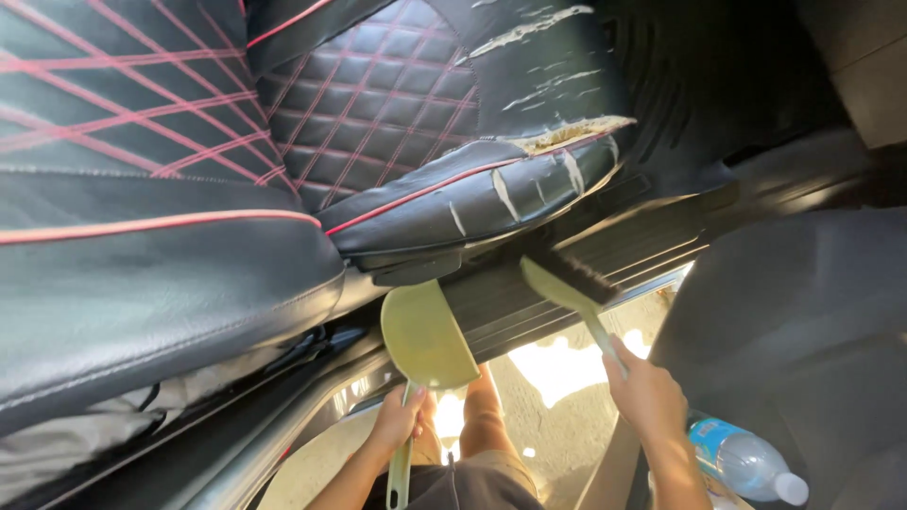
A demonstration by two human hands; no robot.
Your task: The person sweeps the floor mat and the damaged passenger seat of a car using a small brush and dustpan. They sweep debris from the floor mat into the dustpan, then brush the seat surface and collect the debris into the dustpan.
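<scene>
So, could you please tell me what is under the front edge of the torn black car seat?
Under the car seat lies the ribbed black door sill, where the brush sweeps beside the green dustpan. The floor beneath the seat is too dark to see.

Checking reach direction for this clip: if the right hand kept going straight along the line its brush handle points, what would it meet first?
Probably the black ribbed door sill: the right hand aims its green brush up-left, bristles already at the sill, below the torn seat cushion. Depth is unclear.
</scene>
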